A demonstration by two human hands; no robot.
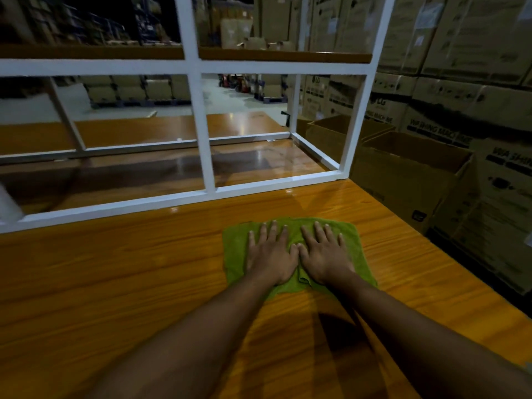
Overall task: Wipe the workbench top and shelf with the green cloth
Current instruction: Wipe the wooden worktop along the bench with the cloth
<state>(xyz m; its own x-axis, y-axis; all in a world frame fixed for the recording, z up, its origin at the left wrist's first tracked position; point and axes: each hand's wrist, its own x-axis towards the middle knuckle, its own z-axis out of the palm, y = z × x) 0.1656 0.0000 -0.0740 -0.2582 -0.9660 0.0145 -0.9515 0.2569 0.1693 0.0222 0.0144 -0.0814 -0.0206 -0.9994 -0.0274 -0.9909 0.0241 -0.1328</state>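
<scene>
The green cloth (pixel 357 251) lies spread flat on the glossy wooden workbench top (pixel 115 269), right of centre. My left hand (pixel 270 254) and my right hand (pixel 325 254) rest side by side on the cloth, palms down and fingers spread, thumbs touching. Neither hand grips the cloth; both press it flat. Behind the cloth stands a white metal frame (pixel 201 125) that carries the wooden shelf (pixel 285 56) above the bench. A lower wooden surface (pixel 161 171) runs inside the frame.
Open cardboard boxes (pixel 408 174) stand just past the bench's right edge. Stacked cartons (pixel 460 82) fill the right side behind them. A white object (pixel 8 203) shows at the far left edge. Beyond the frame are a warehouse floor and more cartons.
</scene>
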